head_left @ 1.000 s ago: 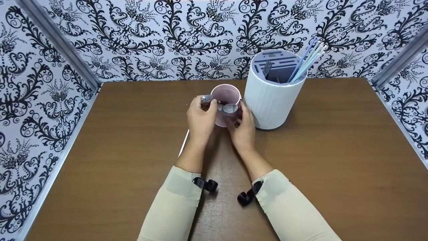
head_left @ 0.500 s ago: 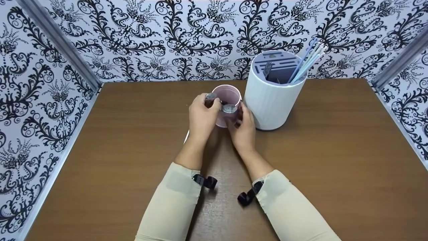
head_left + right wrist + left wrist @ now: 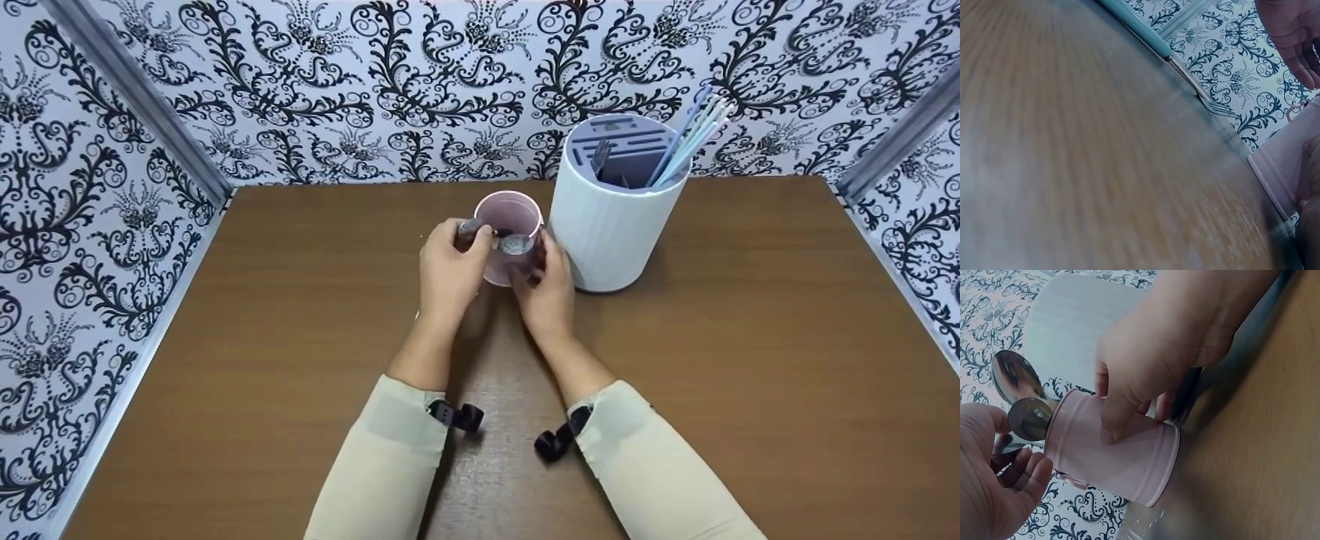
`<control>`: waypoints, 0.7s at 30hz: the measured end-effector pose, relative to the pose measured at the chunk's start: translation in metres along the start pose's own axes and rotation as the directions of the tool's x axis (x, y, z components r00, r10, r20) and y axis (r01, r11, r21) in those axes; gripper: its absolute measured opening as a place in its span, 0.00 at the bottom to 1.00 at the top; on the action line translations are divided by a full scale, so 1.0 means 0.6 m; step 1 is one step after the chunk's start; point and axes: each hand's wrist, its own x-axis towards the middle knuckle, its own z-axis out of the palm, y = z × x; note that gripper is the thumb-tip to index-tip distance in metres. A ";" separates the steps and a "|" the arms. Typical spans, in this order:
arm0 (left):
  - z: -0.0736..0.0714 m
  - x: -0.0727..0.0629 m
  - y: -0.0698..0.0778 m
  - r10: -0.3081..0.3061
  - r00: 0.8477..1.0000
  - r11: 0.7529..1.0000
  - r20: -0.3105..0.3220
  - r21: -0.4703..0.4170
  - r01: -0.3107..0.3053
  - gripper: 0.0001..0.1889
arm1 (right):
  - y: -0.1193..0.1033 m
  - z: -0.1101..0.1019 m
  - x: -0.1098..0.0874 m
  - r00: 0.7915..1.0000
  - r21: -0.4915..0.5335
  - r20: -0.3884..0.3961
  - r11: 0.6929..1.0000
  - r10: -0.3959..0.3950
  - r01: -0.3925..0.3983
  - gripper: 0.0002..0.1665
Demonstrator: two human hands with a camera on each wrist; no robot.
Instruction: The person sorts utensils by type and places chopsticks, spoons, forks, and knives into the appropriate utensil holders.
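Observation:
A pink cup [image 3: 1123, 458] stands on the table with metal spoons in it, their bowls sticking up past the rim. My right hand [image 3: 547, 292] grips the side of this cup. At the rim, my left hand [image 3: 450, 262] pinches a spoon [image 3: 469, 226] by its bowl; most of that spoon is hidden. Two other spoon bowls, a larger one [image 3: 1015, 377] and a rounder one [image 3: 1030, 418], rise beside those fingers in the left wrist view. A fork [image 3: 1216, 107] with a teal handle lies on the table left of the cup.
Close to the cup's right stands a tall white utensil holder [image 3: 611, 232] with a slotted grey top. A fork [image 3: 601, 156] and several pale-handled utensils [image 3: 694, 142] stand in it. Patterned panels [image 3: 315, 90] border the brown table [image 3: 750, 337] at the back and sides.
My left hand has shifted slightly at the cup's rim, tilting the spoon it pinches. The fork's handle has become mostly covered by my left wrist. My right hand keeps its grip.

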 end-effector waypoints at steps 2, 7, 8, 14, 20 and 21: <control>-0.004 -0.004 -0.001 0.000 1.000 1.000 -0.003 -0.015 0.000 0.10 | 0.000 0.000 -0.001 1.000 0.007 0.002 1.000 0.002 -0.002 0.42; -0.017 -0.015 -0.004 0.016 1.000 0.999 -0.003 -0.047 -0.016 0.10 | 0.001 0.000 0.000 1.000 0.022 0.002 1.000 0.003 -0.003 0.42; -0.020 -0.018 -0.005 0.018 1.000 0.999 -0.002 -0.048 -0.018 0.10 | 0.001 0.000 0.001 1.000 0.025 0.003 1.000 0.005 -0.005 0.42; -0.041 -0.029 -0.012 0.025 1.000 0.998 0.013 -0.060 -0.024 0.09 | 0.003 0.000 0.001 1.000 0.040 0.006 0.999 0.018 -0.018 0.41; -0.060 -0.038 -0.017 0.028 0.999 0.999 0.040 -0.015 -0.028 0.10 | 0.002 0.002 0.001 1.000 0.056 0.006 0.998 0.024 -0.025 0.41; -0.063 -0.039 -0.017 0.025 0.998 1.000 0.050 -0.005 -0.025 0.11 | 0.003 0.002 0.000 1.000 0.062 0.007 0.998 0.027 -0.027 0.41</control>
